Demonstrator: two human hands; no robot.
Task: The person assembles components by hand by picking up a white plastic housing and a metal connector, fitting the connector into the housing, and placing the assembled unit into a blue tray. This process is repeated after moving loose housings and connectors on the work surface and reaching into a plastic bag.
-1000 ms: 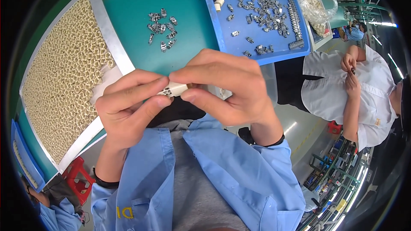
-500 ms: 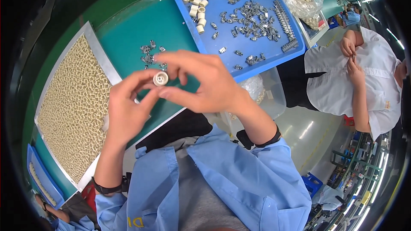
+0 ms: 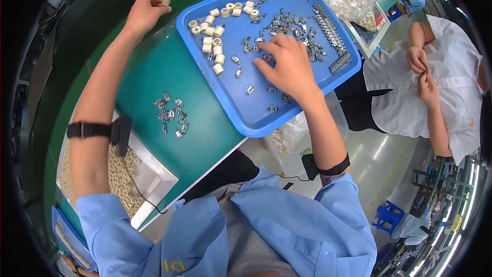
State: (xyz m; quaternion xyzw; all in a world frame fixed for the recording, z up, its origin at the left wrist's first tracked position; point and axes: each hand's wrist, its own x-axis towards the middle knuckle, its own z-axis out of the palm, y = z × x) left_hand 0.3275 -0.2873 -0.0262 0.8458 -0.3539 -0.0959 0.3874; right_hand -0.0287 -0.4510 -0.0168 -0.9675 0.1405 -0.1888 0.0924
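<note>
Reaching far forward, the left hand [image 3: 143, 14] pinches a small cream ring [image 3: 166, 0] between thumb and fingertips, holding it out past the far edge of the green surface [image 3: 154, 72], beyond the corner of the blue tray [image 3: 246, 118]. The right hand [image 3: 287, 64] lies palm down inside that tray, fingers spread over the scattered metal clips [image 3: 292, 23]; whether it has already closed on one I cannot tell, since the fingertips hide what is under them. More cream rings [image 3: 215, 20] sit grouped in the tray's left part, a small heap of clips [image 3: 171, 115] lies loose on the surface, and a metal tray of beige parts [image 3: 120, 174] shows under the left forearm.

Judging by this single head view, the step in hand is gathering the pair (ring got, clip being picked). The next move calls for a clean fingertip pick of one clip, then bringing both hands together.

A person in white [image 3: 435, 82] works nearby, apart from this.
</note>
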